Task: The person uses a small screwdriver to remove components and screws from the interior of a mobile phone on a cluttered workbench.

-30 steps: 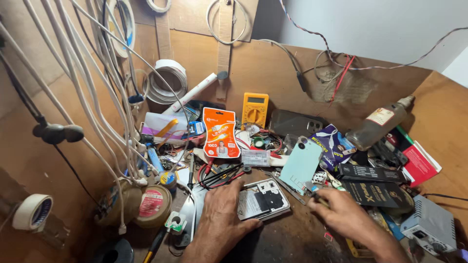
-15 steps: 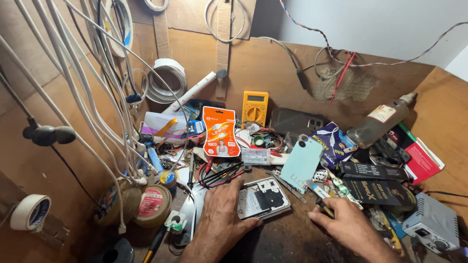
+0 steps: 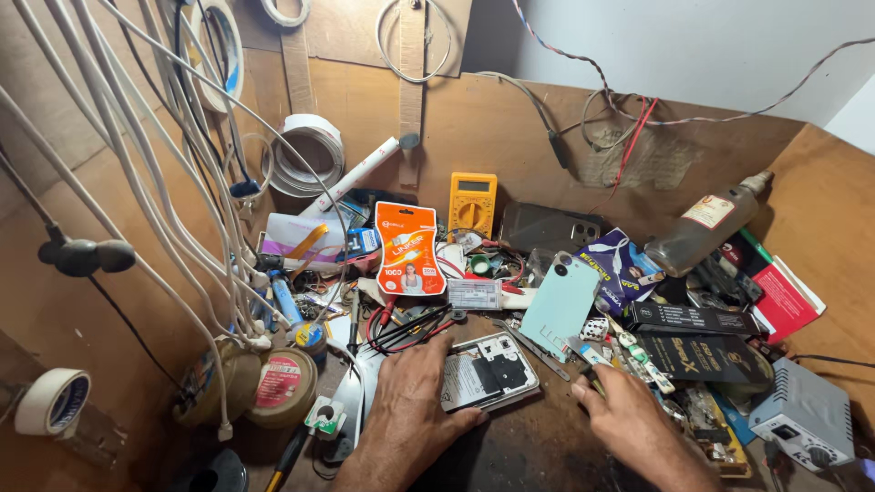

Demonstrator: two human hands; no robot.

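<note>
My left hand (image 3: pixel 410 405) lies flat on the workbench, its fingers and thumb around the left side of an opened phone (image 3: pixel 488 369) with its back off. My right hand (image 3: pixel 629 419) rests to the right of the phone with its fingers curled by a small dark tool tip (image 3: pixel 592 383); whether it grips anything I cannot tell. A pale green phone back cover (image 3: pixel 561 305) leans just beyond the opened phone. Red and black probe leads (image 3: pixel 406 323) run past my left fingertips.
A yellow multimeter (image 3: pixel 472 202), an orange blister pack (image 3: pixel 408 248), a dark phone (image 3: pixel 547 226) and a tilted bottle (image 3: pixel 706 226) crowd the back. Tape rolls (image 3: pixel 283 387) and white cables (image 3: pixel 182 182) fill the left. Dark boxes (image 3: pixel 702 351) and a grey power unit (image 3: pixel 802 410) stand right.
My right hand has slid back toward me and a little right, away from the small parts beside the green cover. My left hand stays on the opened phone.
</note>
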